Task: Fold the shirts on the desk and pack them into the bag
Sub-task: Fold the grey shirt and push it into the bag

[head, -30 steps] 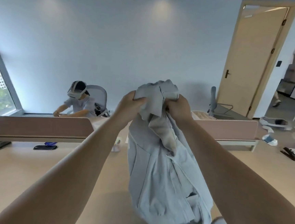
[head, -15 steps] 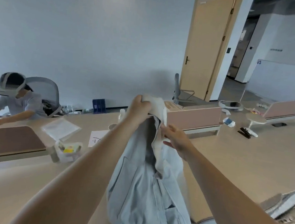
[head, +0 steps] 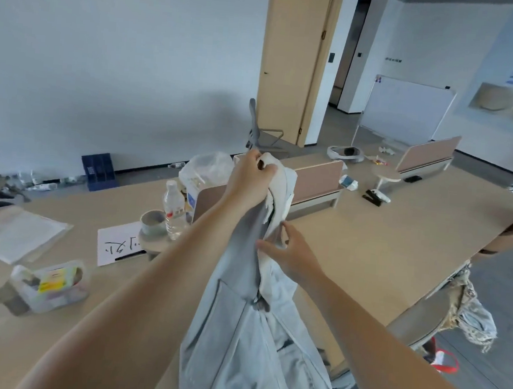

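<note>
Left hand (head: 250,180), centre frame: fingers curled tight into a fist round the bunched collar end of the shirt (head: 246,333), holding it up in the air. Shirt is pale blue-grey with an off-white inner side. It hangs straight down from that fist to the bottom edge of the frame, above the desk (head: 385,236), crumpled and not folded.

Right hand (head: 291,255), just below and right of the left: thumb and forefinger sit on either side of a front fold of the shirt, pinching it. The other fingers are hidden behind the cloth, cannot tell how they lie. Both forearms are bare, coming in from the 2 lower corners.

On the desk left of the shirt:
- 1 clear water bottle (head: 173,208), upright
- grey cup (head: 153,222) just beside it
- white paper sheet (head: 119,244) with black handwriting
- clear plastic tub (head: 52,282) with a yellow label, lower left
- flat clear plastic sleeve (head: 13,232) at the left edge

Pink divider panel (head: 315,177) stands behind the hands, with a crinkled clear bag (head: 208,167) to its left. 2nd pale garment (head: 471,312) hangs over the desk edge, right of frame. Below it is a red-and-white thing (head: 442,361), too blurred to identify. Wooden door (head: 291,61) is at top centre and a whiteboard (head: 405,111) at upper right.
</note>
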Motion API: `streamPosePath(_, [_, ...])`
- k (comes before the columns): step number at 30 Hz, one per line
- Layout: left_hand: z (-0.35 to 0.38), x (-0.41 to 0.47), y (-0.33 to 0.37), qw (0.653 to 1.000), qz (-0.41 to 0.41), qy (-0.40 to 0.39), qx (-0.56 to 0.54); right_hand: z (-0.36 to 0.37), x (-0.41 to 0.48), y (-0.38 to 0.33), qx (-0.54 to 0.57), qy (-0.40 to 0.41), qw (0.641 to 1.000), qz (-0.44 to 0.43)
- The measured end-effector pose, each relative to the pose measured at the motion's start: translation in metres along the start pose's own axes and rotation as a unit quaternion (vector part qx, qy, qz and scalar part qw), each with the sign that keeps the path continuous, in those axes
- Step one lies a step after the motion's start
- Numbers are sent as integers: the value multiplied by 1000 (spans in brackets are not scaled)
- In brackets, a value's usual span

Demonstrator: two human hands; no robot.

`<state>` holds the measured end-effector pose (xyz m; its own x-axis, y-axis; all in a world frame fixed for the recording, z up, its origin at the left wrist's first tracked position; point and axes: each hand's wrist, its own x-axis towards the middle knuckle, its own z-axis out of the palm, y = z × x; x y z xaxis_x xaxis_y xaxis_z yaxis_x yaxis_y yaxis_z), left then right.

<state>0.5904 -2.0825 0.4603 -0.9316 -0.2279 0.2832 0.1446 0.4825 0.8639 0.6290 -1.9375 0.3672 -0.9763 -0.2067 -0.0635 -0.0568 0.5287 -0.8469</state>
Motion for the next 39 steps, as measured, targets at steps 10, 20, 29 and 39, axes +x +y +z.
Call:
streamPosePath(10, [-6, 9, -31, 996, 30, -60, 60, -7, 25, 1, -146, 86, 984, 59])
streamPosePath(20, [-4, 0, -67, 958, 74, -100, 257, -127, 57, -11, -1, 111, 988, 105])
streamPosePath(29, [44, -9, -23, 941, -40, -119, 313, -185, 88, 17, -16, 104, 994, -24])
streamPosePath(39, [80, -24, 60, 978, -188, 76, 44, -211, 102, 55, -153, 24, 987, -38])
